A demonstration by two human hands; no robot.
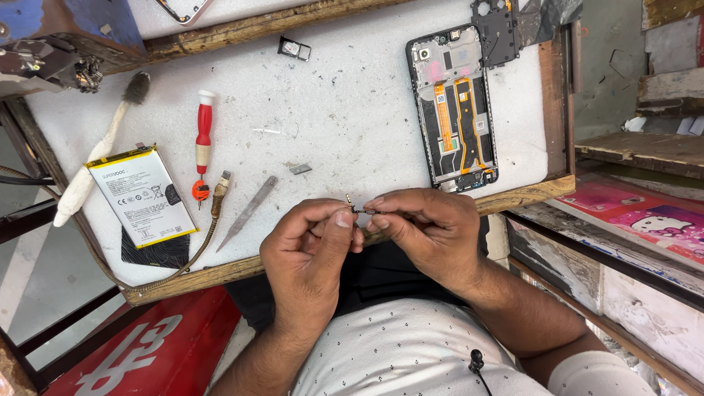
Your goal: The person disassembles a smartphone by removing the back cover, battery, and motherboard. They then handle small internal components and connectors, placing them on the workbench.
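Both hands meet over the desk's near edge: left hand and right hand pinching a tiny dark metal part; grip it firmly, elbows braced, clear of the opened black phone.

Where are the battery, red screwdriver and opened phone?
battery (141, 194): head view, middle of its white label face.
red screwdriver (204, 126): head view, red handle.
opened phone (455, 110): head view, middle of the exposed inner frame.

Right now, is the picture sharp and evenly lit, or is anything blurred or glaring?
Head view: soft, even daylight, no harsh glare on the white work surface; the opened phone and battery look sharp; the tiny part between both hands is too small to make out; edges bend slightly.
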